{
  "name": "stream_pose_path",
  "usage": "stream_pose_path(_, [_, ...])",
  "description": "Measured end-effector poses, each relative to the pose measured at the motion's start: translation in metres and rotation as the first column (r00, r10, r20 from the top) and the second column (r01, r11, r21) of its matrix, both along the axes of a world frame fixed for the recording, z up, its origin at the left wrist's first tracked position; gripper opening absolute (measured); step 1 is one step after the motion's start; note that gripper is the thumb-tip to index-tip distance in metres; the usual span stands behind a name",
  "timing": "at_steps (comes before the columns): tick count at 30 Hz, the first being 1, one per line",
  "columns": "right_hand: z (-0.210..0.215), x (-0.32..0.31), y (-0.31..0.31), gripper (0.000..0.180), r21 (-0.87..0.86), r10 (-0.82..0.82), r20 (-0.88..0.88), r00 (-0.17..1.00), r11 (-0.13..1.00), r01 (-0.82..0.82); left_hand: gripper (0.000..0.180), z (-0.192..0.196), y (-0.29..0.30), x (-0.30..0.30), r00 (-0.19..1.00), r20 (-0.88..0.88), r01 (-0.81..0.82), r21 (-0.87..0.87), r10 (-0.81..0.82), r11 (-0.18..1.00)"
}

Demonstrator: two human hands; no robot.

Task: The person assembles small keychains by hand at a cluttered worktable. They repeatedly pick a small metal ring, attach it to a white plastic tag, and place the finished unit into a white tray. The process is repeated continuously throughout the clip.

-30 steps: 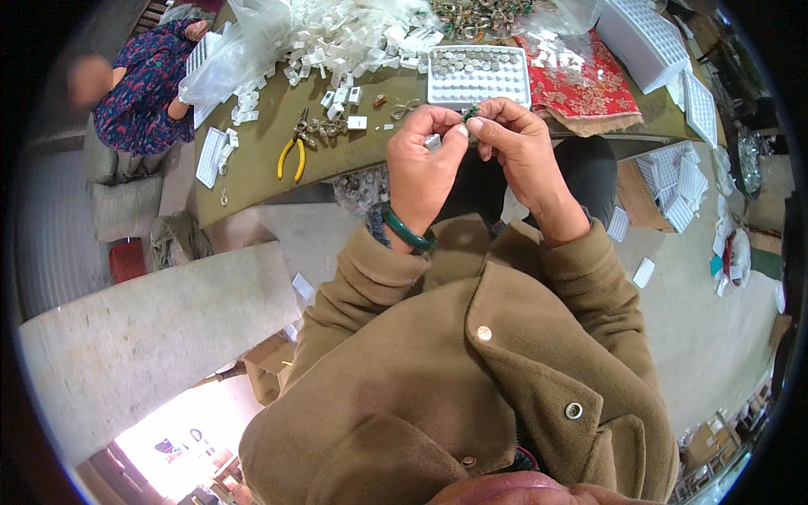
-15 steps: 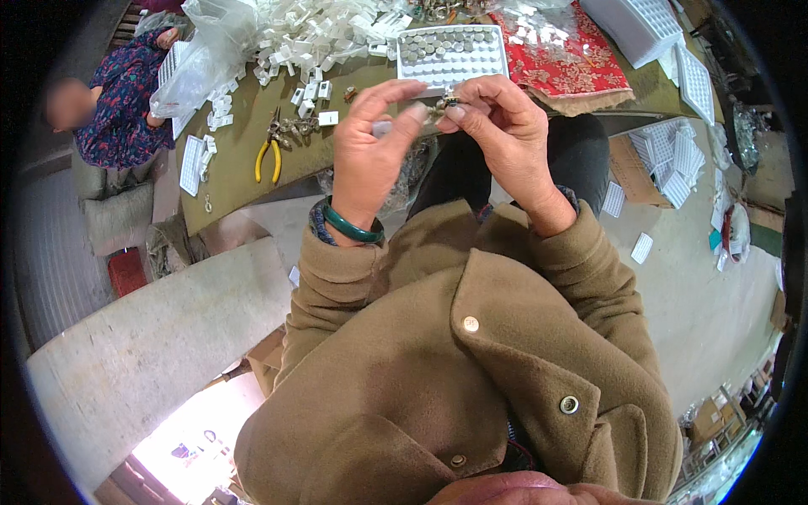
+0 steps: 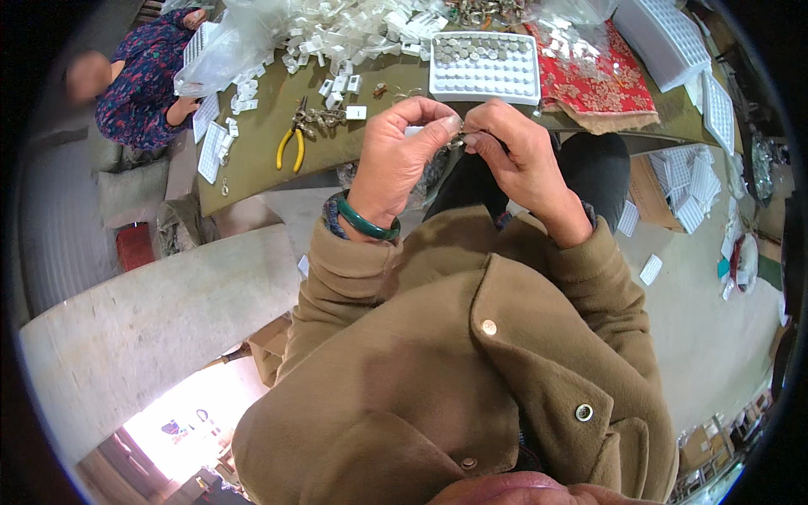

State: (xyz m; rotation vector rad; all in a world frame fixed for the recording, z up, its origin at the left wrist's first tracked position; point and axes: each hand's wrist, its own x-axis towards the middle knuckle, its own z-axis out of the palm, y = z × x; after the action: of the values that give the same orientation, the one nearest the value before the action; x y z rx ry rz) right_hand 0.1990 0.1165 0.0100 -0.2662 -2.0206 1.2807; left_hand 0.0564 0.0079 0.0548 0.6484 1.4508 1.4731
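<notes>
My left hand (image 3: 400, 156), with a dark green bangle (image 3: 364, 220) at its wrist, has thumb and forefinger pinched together. Something pale, too small to name, shows between its fingers. Right across from it, my right hand (image 3: 523, 160) is also closed in a pinch. A small shiny metal piece (image 3: 459, 140) sits between the fingertips of both hands, mostly hidden by them. Just beyond the hands, a white tray (image 3: 484, 88) with rows of round pits carries small round grey metal pieces in its far rows.
Yellow-handled pliers (image 3: 291, 145) lie left on the green table (image 3: 252, 156), near small metal parts (image 3: 324, 118) and a heap of white plastic pieces (image 3: 358, 34). At right are red patterned cloth (image 3: 623, 97) and stacked white trays (image 3: 661, 50). A co-worker (image 3: 143, 84) sits far left.
My two hands have come closer together, and the left fingertips now meet the small metal piece at the right fingers. The whole view has shifted slightly.
</notes>
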Motion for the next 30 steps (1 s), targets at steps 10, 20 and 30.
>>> stream_pose_path(10, [-0.008, -0.004, -0.004, 0.014, -0.126, -0.002, 0.045, 0.999, 0.992, 0.007, 0.010, -0.015, 0.002, -0.008, 0.913, -0.406, 0.071, 0.057, -0.042, 0.996])
stream_pose_path(20, [-0.008, -0.004, -0.004, 0.012, -0.200, -0.023, 0.065, 0.998, 0.979, 0.036, 0.019, -0.026, 0.035, -0.134, 0.020, -0.998, -0.300, -0.060, -0.056, 0.952])
stream_pose_path(30, [-0.018, -0.007, 0.000, 0.011, -0.290, 0.003, 0.027, 1.000, 0.957, 0.004, 0.022, -0.023, 0.038, -0.139, 0.371, -0.929, -0.230, -0.096, -0.004, 0.968])
